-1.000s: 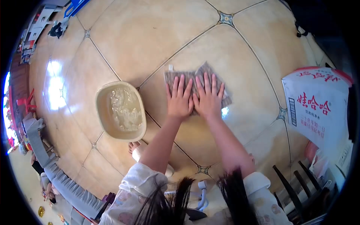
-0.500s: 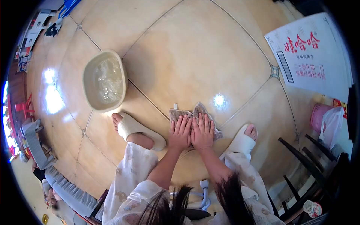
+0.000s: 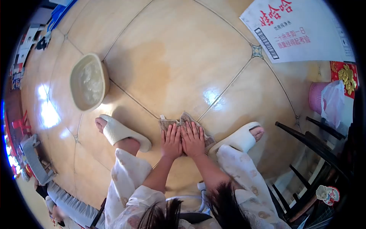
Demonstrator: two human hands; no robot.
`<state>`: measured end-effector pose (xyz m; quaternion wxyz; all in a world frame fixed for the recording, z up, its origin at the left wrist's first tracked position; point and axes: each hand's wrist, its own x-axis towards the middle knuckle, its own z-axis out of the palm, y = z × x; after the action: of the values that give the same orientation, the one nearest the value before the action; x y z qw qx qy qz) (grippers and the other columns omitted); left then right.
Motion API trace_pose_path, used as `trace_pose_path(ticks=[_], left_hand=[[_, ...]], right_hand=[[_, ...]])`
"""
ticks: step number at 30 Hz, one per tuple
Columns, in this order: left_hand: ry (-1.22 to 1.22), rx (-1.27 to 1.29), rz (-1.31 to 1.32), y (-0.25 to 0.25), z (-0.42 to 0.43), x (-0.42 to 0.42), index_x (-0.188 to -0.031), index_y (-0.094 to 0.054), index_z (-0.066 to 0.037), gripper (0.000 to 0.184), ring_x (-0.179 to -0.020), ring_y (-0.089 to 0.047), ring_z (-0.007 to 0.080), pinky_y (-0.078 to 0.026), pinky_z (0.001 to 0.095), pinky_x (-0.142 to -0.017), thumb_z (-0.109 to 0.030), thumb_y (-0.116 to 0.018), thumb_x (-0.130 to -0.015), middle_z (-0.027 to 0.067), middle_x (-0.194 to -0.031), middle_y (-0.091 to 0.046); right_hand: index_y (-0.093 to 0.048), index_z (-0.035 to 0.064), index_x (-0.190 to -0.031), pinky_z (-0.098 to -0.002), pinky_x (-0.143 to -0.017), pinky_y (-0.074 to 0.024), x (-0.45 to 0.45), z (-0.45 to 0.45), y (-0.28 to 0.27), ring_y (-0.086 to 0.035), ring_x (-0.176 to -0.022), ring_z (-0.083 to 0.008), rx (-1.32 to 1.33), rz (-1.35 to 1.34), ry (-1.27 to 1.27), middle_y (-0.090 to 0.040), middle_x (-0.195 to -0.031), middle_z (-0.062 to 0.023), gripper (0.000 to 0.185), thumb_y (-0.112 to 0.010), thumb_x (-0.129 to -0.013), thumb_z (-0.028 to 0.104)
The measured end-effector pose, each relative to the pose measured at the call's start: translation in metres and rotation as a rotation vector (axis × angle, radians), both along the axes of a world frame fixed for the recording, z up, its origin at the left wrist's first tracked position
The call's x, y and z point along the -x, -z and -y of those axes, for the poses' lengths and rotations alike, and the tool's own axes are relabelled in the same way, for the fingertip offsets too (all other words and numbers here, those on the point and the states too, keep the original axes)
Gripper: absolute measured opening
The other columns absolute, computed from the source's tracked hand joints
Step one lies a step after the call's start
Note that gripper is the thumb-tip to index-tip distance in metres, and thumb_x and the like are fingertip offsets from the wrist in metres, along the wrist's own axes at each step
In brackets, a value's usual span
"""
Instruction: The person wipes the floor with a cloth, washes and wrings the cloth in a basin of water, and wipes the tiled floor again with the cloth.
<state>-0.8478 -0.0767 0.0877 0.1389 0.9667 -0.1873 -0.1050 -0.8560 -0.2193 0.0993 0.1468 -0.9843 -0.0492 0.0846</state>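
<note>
A brownish, wet-looking cloth (image 3: 167,124) with a small white tag lies on the tiled floor between my feet. My left hand (image 3: 171,144) presses flat on its left part, fingers stretched forward. Beside it, my right hand (image 3: 193,141) lies flat on the same cloth, the two thumbs close together. Both hands are open, palms down, and cover much of the fabric. A cream slipper (image 3: 124,133) is on my left foot, and a matching slipper (image 3: 236,139) is on my right.
Ahead to the left stands a beige basin (image 3: 103,86) holding water. A white printed carton (image 3: 305,42) is at upper right. Below it are a pink bin (image 3: 315,98) with a plastic bag (image 3: 333,103) and dark chair legs (image 3: 305,141). A grey stool (image 3: 37,158) stands far left.
The view has shifted, so the basin sits farther left and the carton higher. My hands and the cloth have come back toward me across the tiles, and my right foot points more outward.
</note>
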Motion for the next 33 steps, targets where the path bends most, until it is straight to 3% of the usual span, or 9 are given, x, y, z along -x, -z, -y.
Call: trace_pose_path(ticks=[8, 9, 13, 16, 23, 29, 33], left_hand=[[0.082, 0.038, -0.01, -0.024, 0.063, -0.088, -0.148, -0.043, -0.009, 0.057, -0.147, -0.028, 0.03, -0.015, 0.054, -0.119, -0.031, -0.045, -0.095, 0.0143, -0.156, -0.036], [0.069, 0.065, 0.013, -0.022, 0.072, -0.101, -0.149, -0.041, -0.012, 0.058, -0.148, -0.027, 0.0293, -0.014, 0.0543, -0.119, -0.031, -0.045, -0.095, 0.0127, -0.157, -0.034], [0.103, 0.015, -0.027, -0.024, 0.096, -0.148, -0.151, -0.04, -0.019, 0.058, -0.149, -0.024, 0.0271, -0.011, 0.0542, -0.12, -0.032, -0.046, -0.094, 0.0095, -0.159, -0.031], [0.137, -0.015, 0.016, -0.024, 0.107, -0.175, -0.149, -0.042, -0.025, 0.055, -0.147, -0.029, 0.0216, -0.013, 0.051, -0.12, -0.034, -0.045, -0.095, 0.0043, -0.159, -0.033], [0.129, -0.005, -0.026, -0.021, 0.109, -0.185, -0.15, -0.041, -0.026, 0.057, -0.148, -0.026, 0.0222, -0.012, 0.0517, -0.12, -0.033, -0.046, -0.093, 0.0035, -0.16, -0.03], [0.128, 0.079, -0.022, -0.029, 0.109, -0.192, -0.151, -0.04, -0.024, 0.058, -0.148, -0.028, 0.0226, -0.013, 0.0507, -0.12, -0.029, -0.045, -0.093, 0.004, -0.16, -0.032], [0.255, 0.095, -0.049, -0.035, 0.104, -0.221, -0.15, -0.039, -0.019, 0.058, -0.148, -0.027, 0.023, -0.017, 0.0503, -0.12, -0.03, -0.046, -0.093, 0.0047, -0.159, -0.033]], right_hand=[[-0.047, 0.0228, -0.146, -0.0589, -0.119, -0.0108, -0.069, 0.053, -0.01, -0.021, -0.15, -0.0285, 0.015, 0.038, 0.193, -0.031, -0.159, -0.0031, 0.054, -0.05, -0.093, 0.032], [-0.045, 0.0261, -0.147, -0.0655, -0.117, -0.0074, -0.08, 0.06, -0.008, -0.019, -0.15, -0.032, 0.011, 0.034, 0.228, -0.03, -0.16, -0.0041, 0.055, -0.051, -0.092, 0.033], [-0.04, 0.0289, -0.15, -0.0752, -0.11, -0.0003, -0.118, 0.077, -0.009, -0.011, -0.15, -0.0423, 0.076, -0.016, 0.352, -0.022, -0.163, -0.0074, 0.06, -0.051, -0.091, 0.036], [-0.038, 0.0266, -0.152, -0.0737, -0.11, 0.0004, -0.139, 0.084, -0.011, -0.008, -0.15, -0.0435, 0.071, -0.003, 0.426, -0.02, -0.163, -0.01, 0.063, -0.051, -0.091, 0.036], [-0.036, 0.0181, -0.152, -0.0752, -0.109, 0.0005, -0.159, 0.095, -0.015, -0.005, -0.149, -0.0466, 0.079, -0.03, 0.355, -0.016, -0.163, -0.0183, 0.07, -0.054, -0.088, 0.038], [-0.04, 0.0199, -0.15, -0.0751, -0.11, -0.0022, -0.166, 0.099, -0.007, -0.011, -0.149, -0.0443, 0.113, 0.013, 0.293, -0.02, -0.162, -0.0155, 0.069, -0.055, -0.086, 0.04], [-0.043, 0.0207, -0.149, -0.0733, -0.112, -0.0042, -0.179, 0.1, -0.013, -0.015, -0.149, -0.0437, 0.128, 0.029, 0.288, -0.023, -0.162, -0.0141, 0.067, -0.054, -0.086, 0.04]])
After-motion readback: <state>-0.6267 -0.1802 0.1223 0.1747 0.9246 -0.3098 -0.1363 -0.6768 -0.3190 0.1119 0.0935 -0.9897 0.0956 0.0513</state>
